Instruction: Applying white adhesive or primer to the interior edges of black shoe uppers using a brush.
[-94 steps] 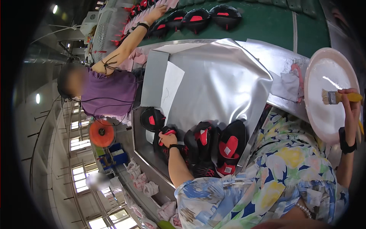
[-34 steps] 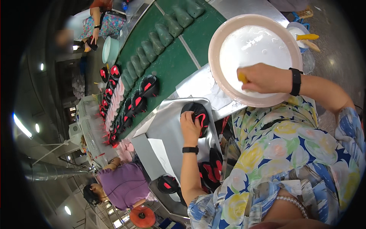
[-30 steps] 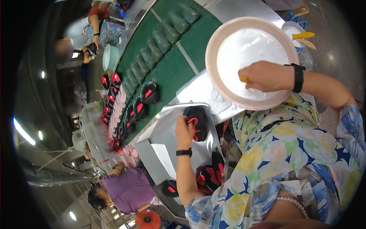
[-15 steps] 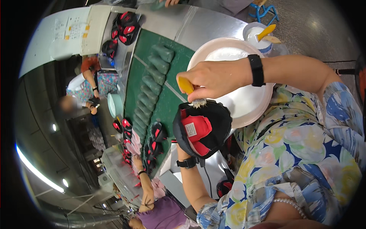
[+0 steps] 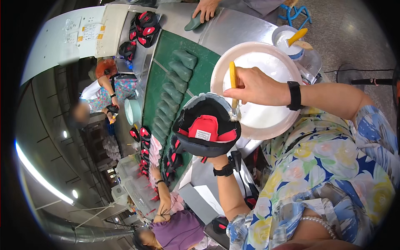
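Observation:
My right hand [image 5: 260, 87] grips a brush [image 5: 233, 81] by its yellow handle, bristles pointing down. The bristles touch the right edge of a black shoe upper [image 5: 207, 145] with a red tongue and a white label. A whitish coating shows along the upper's far rim. From below, my left hand [image 5: 217, 161] holds up the shoe upper; most of its fingers are hidden behind it. Just behind my right hand is a pale pink basin [image 5: 216, 62] of white liquid.
Several green shoe lasts [image 5: 171, 92] line a green conveyor belt [image 5: 166, 46]. A smaller tub [image 5: 278, 35] with a yellow-handled brush stands beyond the basin. A co-worker's hand [image 5: 205, 9] holds a last at the far edge. More black-and-red uppers [image 5: 146, 29] lie far left; other people work at left.
The shoe upper has turned and moved left and slightly down. My right hand has shifted right, bringing the brush to the upper's right edge. A co-worker's hand with a last has come in.

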### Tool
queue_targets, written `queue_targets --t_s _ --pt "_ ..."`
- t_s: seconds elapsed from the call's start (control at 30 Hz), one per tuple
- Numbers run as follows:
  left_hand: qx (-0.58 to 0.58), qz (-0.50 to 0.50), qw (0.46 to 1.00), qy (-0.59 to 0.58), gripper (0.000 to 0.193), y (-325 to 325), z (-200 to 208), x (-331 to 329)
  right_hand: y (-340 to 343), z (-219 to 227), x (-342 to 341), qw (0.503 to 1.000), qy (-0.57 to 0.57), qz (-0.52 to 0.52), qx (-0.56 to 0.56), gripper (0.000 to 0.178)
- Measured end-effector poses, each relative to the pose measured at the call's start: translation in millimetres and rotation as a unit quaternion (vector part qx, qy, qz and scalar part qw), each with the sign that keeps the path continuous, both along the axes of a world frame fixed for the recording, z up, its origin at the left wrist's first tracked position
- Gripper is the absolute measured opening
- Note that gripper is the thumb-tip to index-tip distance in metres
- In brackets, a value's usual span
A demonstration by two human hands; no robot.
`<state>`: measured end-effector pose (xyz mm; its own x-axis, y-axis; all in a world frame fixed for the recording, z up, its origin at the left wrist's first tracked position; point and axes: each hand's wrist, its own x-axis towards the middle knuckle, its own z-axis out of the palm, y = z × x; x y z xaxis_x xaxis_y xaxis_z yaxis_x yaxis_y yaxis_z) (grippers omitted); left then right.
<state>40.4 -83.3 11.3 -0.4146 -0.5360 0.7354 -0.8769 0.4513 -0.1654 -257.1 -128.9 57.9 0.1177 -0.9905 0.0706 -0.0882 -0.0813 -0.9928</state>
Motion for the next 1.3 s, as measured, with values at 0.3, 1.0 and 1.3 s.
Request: queue_targets --t_s 0.3,1.0,1.3 --pt "0.065 -0.024 0.969 0.235 0.076 -8.9 1.8 -3.6 14.8 7.4 2.1 0.994 -0.098 0.033 0.03 0.035" --pt "0.621 -0.234 0.397 0.634 0.061 29.6 -20.9 -17.6 12.2 7.8 30.7 0.837 -0.058 0.18 -0.513 0.015" --pt "0.607 -0.228 0.308 0.697 0.057 66.7 -17.4 5.6 -1.3 -14.4 -0.5 0.906 0.161 0.173 -0.35 0.018"
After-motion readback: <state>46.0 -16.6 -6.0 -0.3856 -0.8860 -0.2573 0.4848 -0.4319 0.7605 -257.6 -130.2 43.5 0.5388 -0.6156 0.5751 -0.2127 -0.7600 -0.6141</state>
